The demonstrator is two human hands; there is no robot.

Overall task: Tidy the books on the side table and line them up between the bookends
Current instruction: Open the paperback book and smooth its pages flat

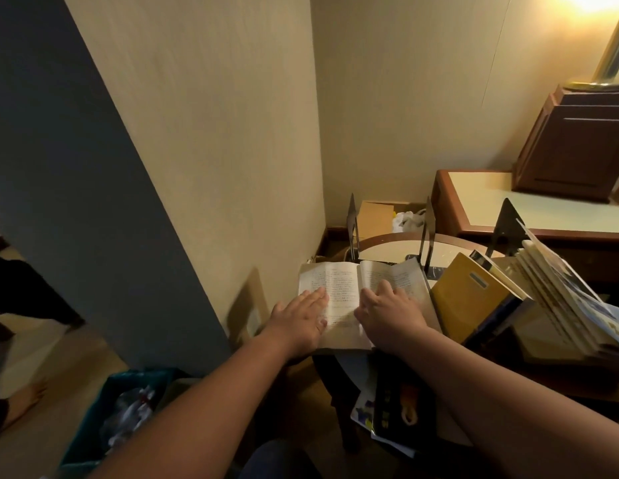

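An open book [356,288] lies flat at the near left edge of the round side table [384,252], its printed pages facing up. The left hand [301,318] lies palm down on the left page with straight fingers held together, released and grasping nothing. The right hand [392,314] rests on the right page with its fingers loosely spread and the thumb by the gutter, likewise grasping nothing. Behind the book three black metal bookends stand upright on the table: the left bookend [352,221] at the far left rim, the middle bookend [428,229] just behind the book's right page, and the right bookend [507,224] farther right. A yellow book [468,295] leans just beside the open book's right edge, and a row of leaning books [556,299] tilts toward the right bookend. Magazines [387,413] lie lower down, beneath the tabletop. On the floor to the left stands a teal bin [93,420] holding crumpled plastic
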